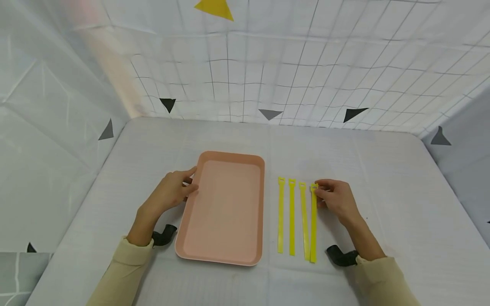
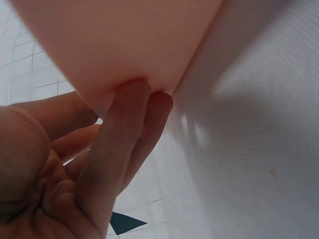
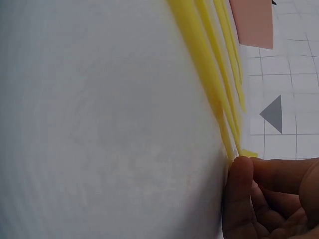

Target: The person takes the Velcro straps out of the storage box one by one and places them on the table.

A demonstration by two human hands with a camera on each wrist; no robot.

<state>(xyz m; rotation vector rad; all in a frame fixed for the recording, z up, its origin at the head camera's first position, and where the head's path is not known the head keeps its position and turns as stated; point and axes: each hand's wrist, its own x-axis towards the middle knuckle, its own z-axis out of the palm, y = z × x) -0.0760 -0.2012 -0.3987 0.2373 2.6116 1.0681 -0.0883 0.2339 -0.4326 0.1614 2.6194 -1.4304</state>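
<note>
A shallow pink tray (image 1: 223, 210) lies on the white-covered table, its long sides running away from me. My left hand (image 1: 174, 189) grips its left rim; the left wrist view shows the fingers (image 2: 127, 119) against the tray's outer wall (image 2: 129, 45). To the right of the tray, several yellow cable straps (image 1: 292, 216) with slotted heads lie side by side, heads at the far end. My right hand (image 1: 337, 199) pinches the slotted head of the rightmost yellow cable strap (image 1: 313, 229) between thumb and fingers. That strap's near end lies close against its neighbour's.
A white gridded sheet (image 1: 283, 72) rises behind the table's far edge, with dark and grey triangles on it. A black curved piece (image 1: 164, 236) sits at my left wrist, and a similar black piece (image 1: 340, 256) at my right.
</note>
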